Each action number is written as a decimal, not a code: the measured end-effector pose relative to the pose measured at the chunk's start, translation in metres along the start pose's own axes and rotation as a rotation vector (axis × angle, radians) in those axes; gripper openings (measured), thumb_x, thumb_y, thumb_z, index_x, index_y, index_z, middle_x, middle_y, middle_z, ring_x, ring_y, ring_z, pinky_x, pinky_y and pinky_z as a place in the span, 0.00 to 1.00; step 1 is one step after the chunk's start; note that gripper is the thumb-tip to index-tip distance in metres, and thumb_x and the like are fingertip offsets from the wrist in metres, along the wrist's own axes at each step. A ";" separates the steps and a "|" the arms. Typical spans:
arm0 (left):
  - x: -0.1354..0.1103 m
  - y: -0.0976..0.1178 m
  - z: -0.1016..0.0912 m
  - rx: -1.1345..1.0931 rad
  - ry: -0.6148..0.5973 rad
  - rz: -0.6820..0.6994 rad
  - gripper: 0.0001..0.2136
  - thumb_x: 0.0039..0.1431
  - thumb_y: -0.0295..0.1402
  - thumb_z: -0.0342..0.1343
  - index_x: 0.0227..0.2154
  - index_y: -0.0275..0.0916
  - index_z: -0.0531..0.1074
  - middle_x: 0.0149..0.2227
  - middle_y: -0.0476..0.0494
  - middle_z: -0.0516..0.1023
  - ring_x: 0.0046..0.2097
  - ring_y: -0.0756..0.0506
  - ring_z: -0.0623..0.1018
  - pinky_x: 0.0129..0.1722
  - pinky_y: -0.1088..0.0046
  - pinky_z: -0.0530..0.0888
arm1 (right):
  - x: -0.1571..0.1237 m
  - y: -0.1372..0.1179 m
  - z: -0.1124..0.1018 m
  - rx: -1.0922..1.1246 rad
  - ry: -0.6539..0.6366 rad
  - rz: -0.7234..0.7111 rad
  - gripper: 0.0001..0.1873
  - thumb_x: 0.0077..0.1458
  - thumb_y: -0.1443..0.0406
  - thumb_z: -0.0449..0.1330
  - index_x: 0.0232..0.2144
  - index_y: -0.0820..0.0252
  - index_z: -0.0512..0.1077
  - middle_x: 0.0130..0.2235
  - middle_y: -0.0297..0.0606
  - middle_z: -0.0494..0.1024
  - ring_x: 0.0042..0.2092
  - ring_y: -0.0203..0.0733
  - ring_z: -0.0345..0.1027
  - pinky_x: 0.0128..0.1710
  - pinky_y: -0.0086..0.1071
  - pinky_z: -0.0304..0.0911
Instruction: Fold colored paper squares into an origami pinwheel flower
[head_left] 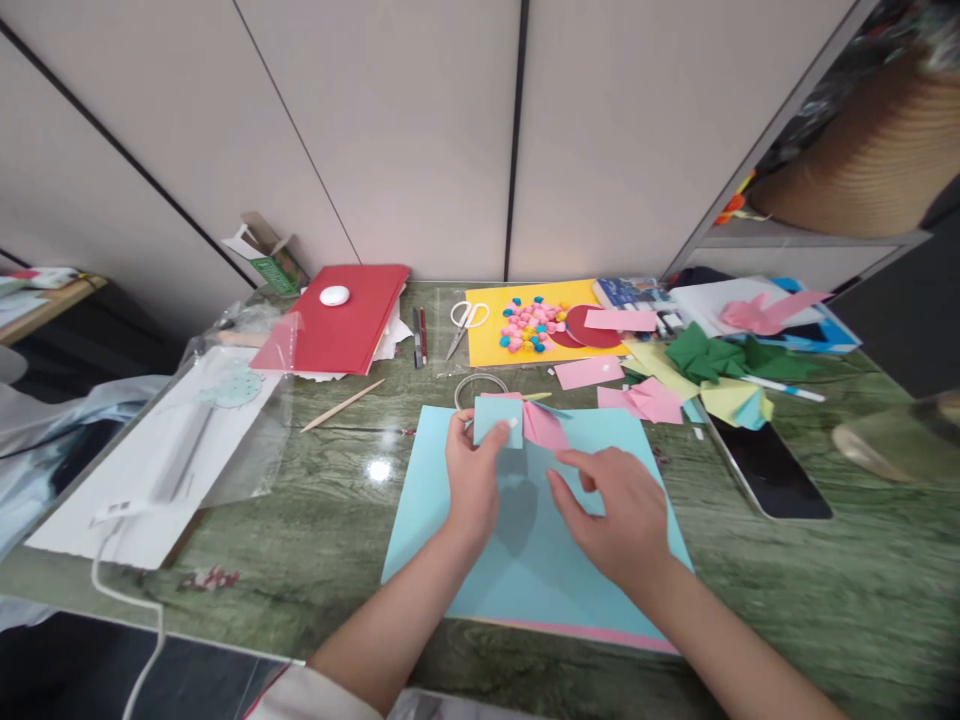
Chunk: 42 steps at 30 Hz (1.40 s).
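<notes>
My left hand point(474, 480) pinches a small light-blue paper square point(491, 418), with the thumb on its front. A tiny white piece point(514, 423) shows on the square by the thumb tip. Joined to or just behind its right side is a folded pink paper piece point(545, 425); I cannot tell which. My right hand point(615, 505) hovers to the right, fingers apart and curved, its index fingertip close to the pink paper's lower corner. Nothing shows between its fingers. Below both hands lies a stack of large light-blue paper sheets point(525, 570).
Behind are white-handled scissors point(466, 322), a yellow sheet point(487, 345) bearing colourful paper balls point(529, 325), and folded green paper point(705, 355). A phone point(772, 465) lies right. Leftward are a wooden stick point(343, 405), a red folder point(352, 320) and a white cable point(127, 595).
</notes>
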<state>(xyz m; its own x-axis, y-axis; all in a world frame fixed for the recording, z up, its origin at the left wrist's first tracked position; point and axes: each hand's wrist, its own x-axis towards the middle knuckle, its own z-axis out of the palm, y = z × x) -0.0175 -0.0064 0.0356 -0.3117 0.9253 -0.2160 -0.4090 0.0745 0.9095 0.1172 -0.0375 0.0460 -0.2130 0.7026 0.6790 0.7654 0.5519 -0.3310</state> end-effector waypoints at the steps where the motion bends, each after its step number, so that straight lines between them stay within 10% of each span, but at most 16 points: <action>1: -0.003 0.000 0.001 -0.012 -0.020 -0.010 0.11 0.47 0.32 0.59 0.32 0.40 0.64 0.30 0.52 0.70 0.30 0.53 0.70 0.31 0.77 0.67 | 0.002 0.004 -0.001 -0.076 0.026 -0.038 0.07 0.50 0.67 0.61 0.35 0.62 0.71 0.23 0.32 0.68 0.26 0.35 0.60 0.29 0.31 0.52; 16: -0.014 -0.006 0.007 -0.001 -0.116 -0.050 0.12 0.45 0.33 0.62 0.31 0.39 0.66 0.30 0.50 0.74 0.31 0.51 0.72 0.34 0.74 0.69 | -0.002 0.020 -0.006 -0.207 0.063 -0.480 0.11 0.51 0.73 0.59 0.39 0.59 0.72 0.24 0.31 0.74 0.27 0.33 0.62 0.28 0.33 0.47; 32: -0.011 -0.013 0.005 -0.073 -0.114 -0.150 0.17 0.42 0.32 0.64 0.37 0.39 0.66 0.31 0.50 0.73 0.31 0.51 0.72 0.35 0.75 0.68 | -0.007 0.026 -0.001 -0.179 0.050 -0.403 0.12 0.50 0.71 0.61 0.39 0.56 0.72 0.25 0.31 0.73 0.29 0.33 0.63 0.30 0.33 0.48; 42: -0.007 -0.012 0.005 -0.241 -0.218 -0.546 0.15 0.43 0.32 0.65 0.34 0.39 0.67 0.33 0.48 0.74 0.31 0.51 0.74 0.33 0.75 0.70 | -0.006 0.035 -0.002 -0.211 0.133 -0.359 0.12 0.50 0.69 0.62 0.39 0.55 0.71 0.24 0.30 0.71 0.27 0.32 0.63 0.31 0.32 0.49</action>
<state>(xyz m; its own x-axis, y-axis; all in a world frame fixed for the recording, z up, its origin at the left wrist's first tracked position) -0.0062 -0.0121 0.0285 0.1672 0.8340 -0.5258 -0.6492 0.4946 0.5779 0.1460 -0.0234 0.0314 -0.4188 0.4113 0.8096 0.7675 0.6368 0.0736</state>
